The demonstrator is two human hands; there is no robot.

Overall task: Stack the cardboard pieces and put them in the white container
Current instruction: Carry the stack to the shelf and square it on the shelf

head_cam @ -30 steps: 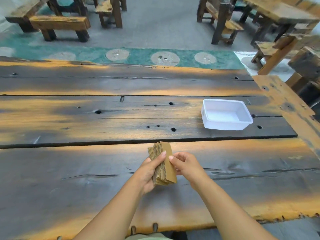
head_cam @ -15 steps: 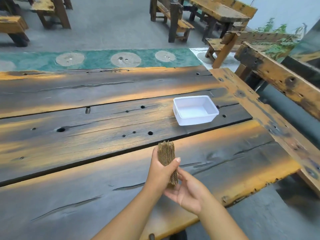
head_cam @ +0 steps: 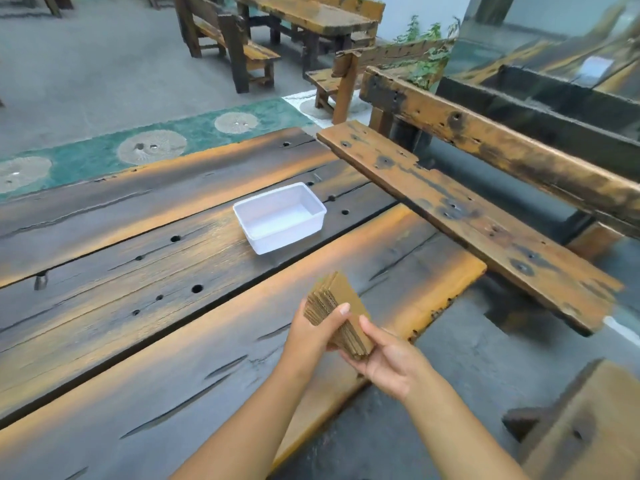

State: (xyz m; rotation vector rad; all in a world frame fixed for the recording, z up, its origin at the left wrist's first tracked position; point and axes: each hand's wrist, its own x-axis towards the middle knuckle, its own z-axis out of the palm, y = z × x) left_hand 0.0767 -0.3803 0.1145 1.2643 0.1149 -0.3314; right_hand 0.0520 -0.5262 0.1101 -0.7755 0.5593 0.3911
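Your two hands hold the cardboard stack just below the centre of the frame, above the near plank of the desk.

Your left hand (head_cam: pixel 317 332) is clamped on the stack of cardboard pieces (head_cam: pixel 341 315) from the left, thumb pressed on its top face, while your right hand (head_cam: pixel 389 360) cups the stack's lower end from beneath, fingers closed against it. The stack is tilted, its far end raised toward the white container (head_cam: pixel 280 218). That container sits open and upright on the middle plank of the desk (head_cam: pixel 138 271), above the stack in the frame and apart from it, with nothing visible inside. A weathered wooden bench (head_cam: pixel 460 216) runs diagonally along the right side of the frame, just beside the desk's end.
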